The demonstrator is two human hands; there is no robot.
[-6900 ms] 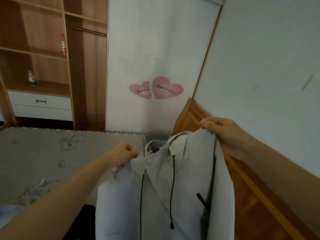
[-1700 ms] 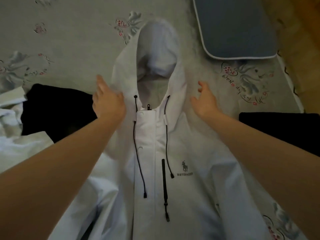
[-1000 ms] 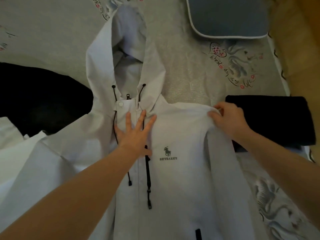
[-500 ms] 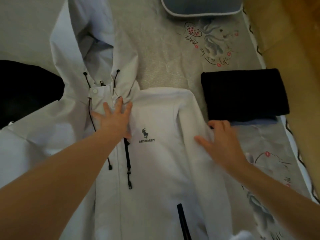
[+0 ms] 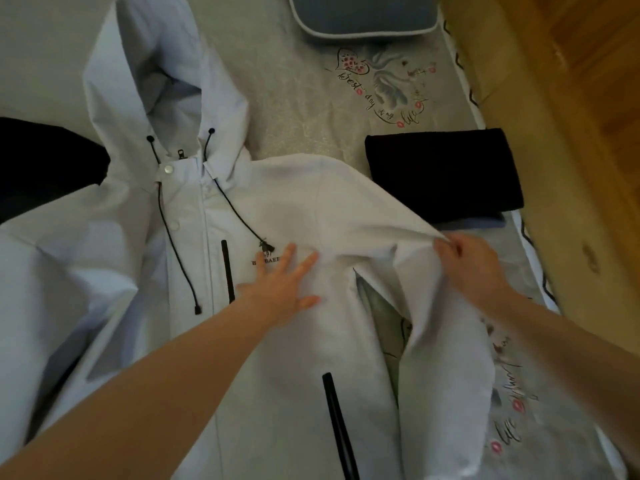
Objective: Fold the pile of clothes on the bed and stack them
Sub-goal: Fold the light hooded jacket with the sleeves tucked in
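Note:
A white hooded jacket [image 5: 284, 209] lies front-up on the bed, hood toward the far side, black drawcords and zips showing. My left hand [image 5: 280, 285] presses flat on its chest, fingers spread, partly covering the small logo. My right hand [image 5: 467, 261] pinches the jacket's right sleeve near the upper arm and lifts it off the sheet, so the sleeve hangs down from my fingers. A folded black garment [image 5: 443, 174] rests on a folded blue one [image 5: 478, 221] just beyond my right hand.
The grey printed bed sheet [image 5: 311, 109] shows around the jacket. A blue-grey pillow [image 5: 363, 15] lies at the far edge. Another black garment [image 5: 45, 164] lies at the left, partly under the jacket. A wooden bed frame [image 5: 540, 133] runs along the right.
My left hand slid right from the zip onto the logo. My right hand went from lying flat on the sleeve to pinching it and raising it off the bed.

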